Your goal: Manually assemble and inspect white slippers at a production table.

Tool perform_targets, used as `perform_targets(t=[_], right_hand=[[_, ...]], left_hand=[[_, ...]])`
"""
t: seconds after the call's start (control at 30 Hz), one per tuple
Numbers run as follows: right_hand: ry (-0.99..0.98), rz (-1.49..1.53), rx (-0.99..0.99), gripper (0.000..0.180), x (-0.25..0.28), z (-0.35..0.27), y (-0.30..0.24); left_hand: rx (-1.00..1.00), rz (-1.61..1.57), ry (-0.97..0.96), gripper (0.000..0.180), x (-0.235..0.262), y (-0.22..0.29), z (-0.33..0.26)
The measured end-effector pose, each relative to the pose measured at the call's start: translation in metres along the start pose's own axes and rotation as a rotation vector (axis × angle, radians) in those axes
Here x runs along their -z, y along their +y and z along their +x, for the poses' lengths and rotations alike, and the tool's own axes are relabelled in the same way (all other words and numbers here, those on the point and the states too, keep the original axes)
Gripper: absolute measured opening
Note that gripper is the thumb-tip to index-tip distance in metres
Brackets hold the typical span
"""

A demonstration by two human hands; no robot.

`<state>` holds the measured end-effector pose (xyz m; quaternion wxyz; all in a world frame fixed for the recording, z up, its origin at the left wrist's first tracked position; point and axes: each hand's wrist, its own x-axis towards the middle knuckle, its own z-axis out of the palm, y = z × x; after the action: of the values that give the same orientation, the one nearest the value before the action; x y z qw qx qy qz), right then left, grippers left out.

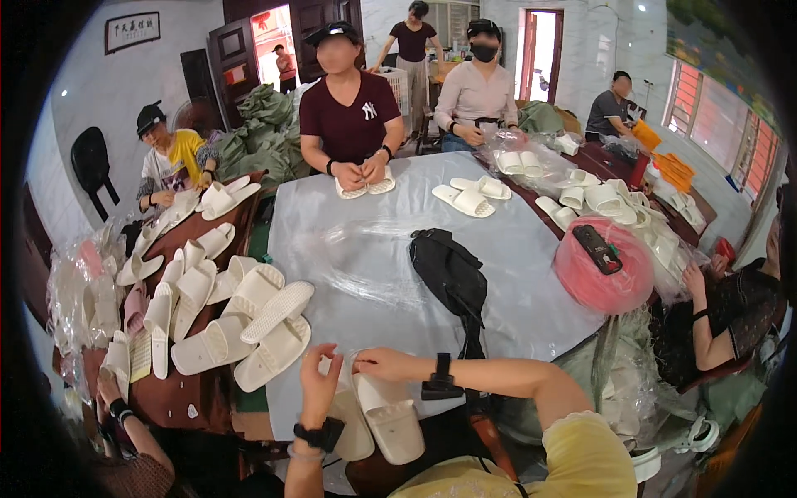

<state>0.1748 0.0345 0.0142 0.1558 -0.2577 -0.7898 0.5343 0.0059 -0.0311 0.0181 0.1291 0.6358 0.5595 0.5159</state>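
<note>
At the near edge of the table, a pair of white slippers lies close to my body: the right slipper and, partly behind my left wrist, the left slipper. My right hand is closed in a pinch over the far end of the right slipper; whatever is between its fingertips is hidden. Just to the left, my left hand is raised beside the pair, its fingers bent but apart, with nothing visible in them. Dark bands with small boxes are strapped on both my wrists.
Many loose white slippers cover the brown table to the left. A black bag lies on the grey sheet. At right are a pink plastic roll with a black device on it and more slippers. Co-workers surround the tables.
</note>
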Motion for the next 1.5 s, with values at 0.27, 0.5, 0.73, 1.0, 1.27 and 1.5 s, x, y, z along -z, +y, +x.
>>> perform_targets(t=[0.27, 0.5, 0.73, 1.0, 1.27, 1.5], right_hand=[[0.353, 0.518, -0.091, 0.026, 0.081, -0.049, -0.073], [1.206, 0.539, 0.426, 0.032, 0.293, -0.138, -0.036], [1.526, -0.156, 0.145, 0.03, 0.302, -0.195, 0.07], [0.356, 0.578, -0.085, 0.033, 0.06, -0.079, -0.035], [0.033, 0.881, -0.321, 0.03, -0.032, 0.013, 0.033], [-0.036, 1.228, -0.385, 0.026, -0.03, 0.022, 0.063]], left_hand=[[0.278, 0.002, 0.089, 0.015, 0.049, -0.022, -0.047], [0.327, 0.022, 0.081, 0.012, 0.044, -0.023, -0.072], [-0.03, 0.356, 0.023, 0.024, 0.024, -0.056, -0.081], [0.058, 0.588, 0.024, 0.038, 0.023, -0.051, -0.088], [0.052, 0.611, 0.047, 0.037, 0.013, -0.057, -0.096], [0.145, 0.585, 0.032, 0.037, 0.021, -0.048, -0.088]])
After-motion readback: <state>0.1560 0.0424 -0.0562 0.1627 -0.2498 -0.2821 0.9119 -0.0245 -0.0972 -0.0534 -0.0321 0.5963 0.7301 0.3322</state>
